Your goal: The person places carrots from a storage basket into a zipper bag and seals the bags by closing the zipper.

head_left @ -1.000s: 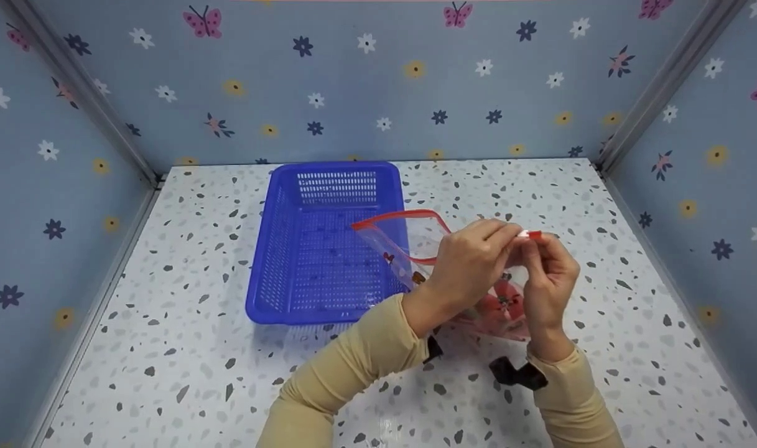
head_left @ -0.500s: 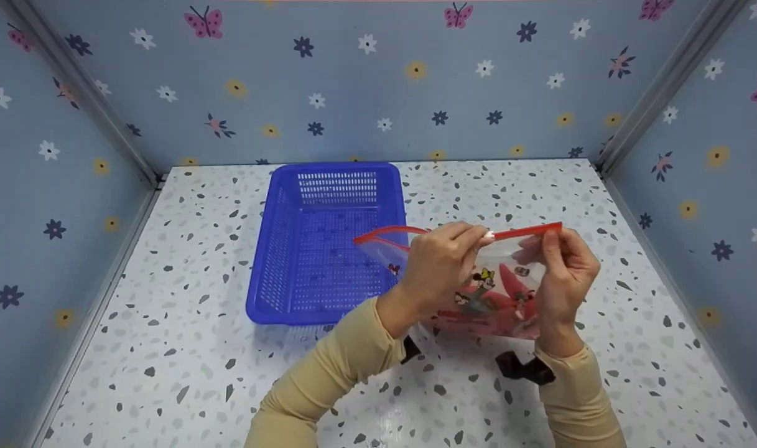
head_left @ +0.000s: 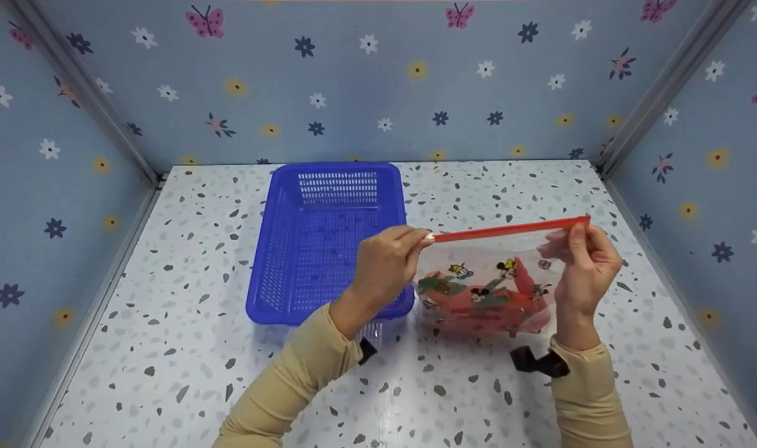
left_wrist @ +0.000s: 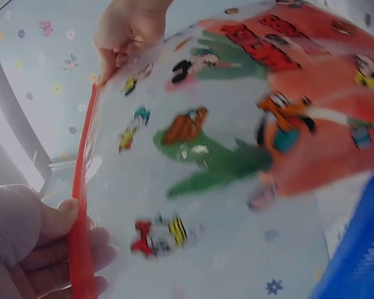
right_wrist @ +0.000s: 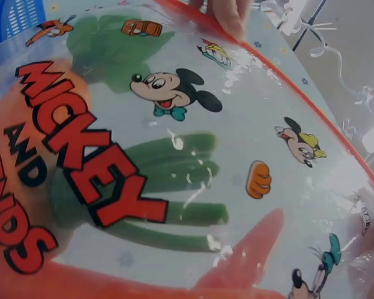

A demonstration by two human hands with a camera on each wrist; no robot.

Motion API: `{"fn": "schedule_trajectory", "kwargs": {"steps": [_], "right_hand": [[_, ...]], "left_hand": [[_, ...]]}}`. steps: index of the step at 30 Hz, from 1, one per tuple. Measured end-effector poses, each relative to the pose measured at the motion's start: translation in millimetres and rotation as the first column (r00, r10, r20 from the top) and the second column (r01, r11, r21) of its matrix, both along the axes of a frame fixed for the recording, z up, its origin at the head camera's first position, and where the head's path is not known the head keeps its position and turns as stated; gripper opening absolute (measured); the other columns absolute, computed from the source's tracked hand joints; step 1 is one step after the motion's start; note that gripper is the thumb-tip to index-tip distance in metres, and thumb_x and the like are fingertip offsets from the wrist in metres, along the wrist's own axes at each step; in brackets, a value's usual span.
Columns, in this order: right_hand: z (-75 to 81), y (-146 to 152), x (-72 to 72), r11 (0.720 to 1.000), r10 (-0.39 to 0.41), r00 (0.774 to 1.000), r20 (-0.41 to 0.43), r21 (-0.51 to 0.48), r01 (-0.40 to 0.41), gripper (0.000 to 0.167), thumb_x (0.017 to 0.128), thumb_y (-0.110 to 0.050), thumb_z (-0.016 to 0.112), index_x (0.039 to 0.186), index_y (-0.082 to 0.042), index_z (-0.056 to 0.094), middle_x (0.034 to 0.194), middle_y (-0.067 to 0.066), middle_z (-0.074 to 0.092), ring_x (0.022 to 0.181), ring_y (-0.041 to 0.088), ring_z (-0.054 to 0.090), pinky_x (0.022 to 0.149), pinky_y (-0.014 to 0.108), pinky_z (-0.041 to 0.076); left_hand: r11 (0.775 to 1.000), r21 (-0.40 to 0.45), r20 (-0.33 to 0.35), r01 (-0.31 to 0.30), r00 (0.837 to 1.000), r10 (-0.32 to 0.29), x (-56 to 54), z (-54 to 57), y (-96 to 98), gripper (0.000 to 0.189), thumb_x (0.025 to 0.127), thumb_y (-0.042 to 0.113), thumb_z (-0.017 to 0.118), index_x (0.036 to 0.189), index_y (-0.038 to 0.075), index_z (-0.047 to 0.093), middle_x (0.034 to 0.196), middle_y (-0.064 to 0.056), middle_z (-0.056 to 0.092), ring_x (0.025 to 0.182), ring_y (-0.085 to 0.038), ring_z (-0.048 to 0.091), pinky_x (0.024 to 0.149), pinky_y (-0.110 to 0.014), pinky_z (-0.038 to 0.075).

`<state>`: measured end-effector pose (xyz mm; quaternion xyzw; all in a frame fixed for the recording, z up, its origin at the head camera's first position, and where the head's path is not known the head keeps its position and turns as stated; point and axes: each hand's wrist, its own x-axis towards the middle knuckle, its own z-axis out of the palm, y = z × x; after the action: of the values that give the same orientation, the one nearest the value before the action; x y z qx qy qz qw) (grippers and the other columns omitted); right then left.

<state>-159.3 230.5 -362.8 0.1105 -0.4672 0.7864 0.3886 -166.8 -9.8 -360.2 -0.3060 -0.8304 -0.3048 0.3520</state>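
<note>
A clear zip bag (head_left: 471, 255) printed with cartoon figures hangs upright between my hands, its red zip strip (head_left: 509, 229) stretched in a straight line. My left hand (head_left: 383, 261) pinches the white slider (head_left: 429, 237) at the strip's left end. At the other end, my right hand (head_left: 586, 274) grips the top corner between thumb and fingers. Inside show a bundle of green stalks (right_wrist: 174, 168), a leafy green piece (left_wrist: 218, 162), a pointed red piece (right_wrist: 249, 255) and a rounded orange shape (right_wrist: 75, 106), all partly covered by the print.
A blue plastic basket (head_left: 257, 261) with slotted walls stands just left of the bag, partly behind my left hand. The speckled white table (head_left: 167, 348) is bounded by flower-patterned panels (head_left: 378, 81) at the back and both sides.
My left hand has slid the slider leftward along the strip, and the gaping bag mouth has closed behind it. My right hand has moved a little to the right, drawing the strip taut.
</note>
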Motion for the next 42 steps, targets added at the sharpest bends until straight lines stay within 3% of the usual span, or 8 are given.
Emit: {"fn": "schedule_trajectory", "kwargs": {"steps": [12, 26, 30, 35, 37, 38, 39, 42], "right_hand": [[-10.8, 20.6, -8.7, 0.996, -0.053, 0.995, 0.089, -0.060, 0.059, 0.019, 0.085, -0.001, 0.055, 0.076, 0.016, 0.056, 0.059, 0.018, 0.059, 0.044, 0.023, 0.058, 0.042, 0.027, 0.047], [-22.9, 29.6, -31.3, 0.989, -0.141, 0.963, 0.231, -0.001, 0.146, 0.017, 0.087, -0.007, 0.055, 0.077, 0.007, 0.058, 0.062, 0.013, 0.058, 0.047, 0.018, 0.056, 0.045, 0.025, 0.047], [-26.7, 33.7, -41.5, 0.984, -0.175, 0.951, 0.254, 0.031, 0.173, 0.017, 0.087, -0.008, 0.053, 0.078, 0.005, 0.058, 0.063, 0.012, 0.058, 0.048, 0.018, 0.057, 0.045, 0.025, 0.047], [-32.3, 40.6, -57.0, 0.973, -0.226, 0.931, 0.288, 0.119, 0.199, 0.012, 0.088, -0.003, 0.051, 0.077, 0.002, 0.053, 0.064, 0.012, 0.060, 0.048, 0.016, 0.057, 0.046, 0.023, 0.048], [-36.2, 45.3, -63.5, 0.963, -0.246, 0.921, 0.303, 0.183, 0.197, 0.004, 0.087, -0.002, 0.051, 0.086, 0.001, 0.053, 0.071, 0.015, 0.061, 0.051, 0.016, 0.058, 0.049, 0.022, 0.048], [-37.8, 47.6, -66.4, 0.951, -0.271, 0.907, 0.323, 0.235, 0.200, 0.006, 0.087, -0.003, 0.052, 0.093, -0.001, 0.053, 0.076, 0.015, 0.061, 0.055, 0.015, 0.059, 0.051, 0.021, 0.048], [-51.7, 59.4, -78.2, 0.955, -0.242, 0.916, 0.320, 0.245, 0.166, 0.016, 0.088, -0.006, 0.053, 0.103, -0.004, 0.052, 0.082, 0.013, 0.061, 0.060, 0.013, 0.059, 0.052, 0.020, 0.048], [-54.2, 65.0, -82.7, 0.882, -0.330, 0.864, 0.380, 0.450, 0.139, 0.042, 0.087, -0.014, 0.055, 0.126, -0.012, 0.041, 0.105, 0.012, 0.054, 0.084, 0.017, 0.058, 0.066, 0.026, 0.049]], "left_hand": [[0.997, -0.008, 0.097, -0.076, 0.992, 0.076, -1.5, -10.0, -35.4, 0.013, 0.083, 0.014, 0.062, 0.083, 0.003, 0.069, 0.075, -0.006, 0.064, 0.067, -0.018, 0.061, 0.059, -0.030, 0.050], [0.999, -0.017, 0.084, -0.034, 0.996, 0.035, -23.5, -12.4, -29.3, 0.019, 0.085, 0.018, 0.060, 0.095, 0.005, 0.069, 0.078, -0.005, 0.066, 0.072, -0.017, 0.062, 0.064, -0.028, 0.050], [0.999, -0.013, 0.122, -0.038, 0.992, 0.040, -28.5, -13.4, -31.6, 0.025, 0.086, 0.020, 0.058, 0.103, 0.004, 0.065, 0.083, -0.007, 0.065, 0.076, -0.019, 0.061, 0.067, -0.029, 0.049], [0.998, 0.008, 0.250, -0.062, 0.966, 0.058, -38.1, -20.1, -42.6, 0.033, 0.088, 0.022, 0.055, 0.112, 0.001, 0.060, 0.095, -0.010, 0.063, 0.087, -0.021, 0.059, 0.078, -0.029, 0.047], [0.997, 0.010, 0.301, -0.082, 0.951, 0.075, -42.7, -23.8, -48.5, 0.036, 0.088, 0.023, 0.054, 0.115, 0.001, 0.057, 0.101, -0.012, 0.062, 0.093, -0.022, 0.058, 0.081, -0.030, 0.045], [0.996, 0.008, 0.325, -0.094, 0.942, 0.086, -44.9, -25.7, -51.6, 0.037, 0.089, 0.024, 0.053, 0.117, 0.001, 0.056, 0.103, -0.013, 0.060, 0.095, -0.023, 0.057, 0.082, -0.031, 0.045], [0.994, 0.000, 0.346, -0.108, 0.933, 0.101, -47.1, -27.5, -54.6, 0.039, 0.089, 0.025, 0.052, 0.119, 0.000, 0.054, 0.106, -0.013, 0.059, 0.098, -0.024, 0.055, 0.084, -0.033, 0.044], [0.989, -0.032, 0.408, -0.147, 0.901, 0.147, -52.8, -32.7, -63.6, 0.044, 0.091, 0.029, 0.048, 0.125, 0.002, 0.049, 0.117, -0.016, 0.053, 0.109, -0.027, 0.049, 0.088, -0.037, 0.041]]}}
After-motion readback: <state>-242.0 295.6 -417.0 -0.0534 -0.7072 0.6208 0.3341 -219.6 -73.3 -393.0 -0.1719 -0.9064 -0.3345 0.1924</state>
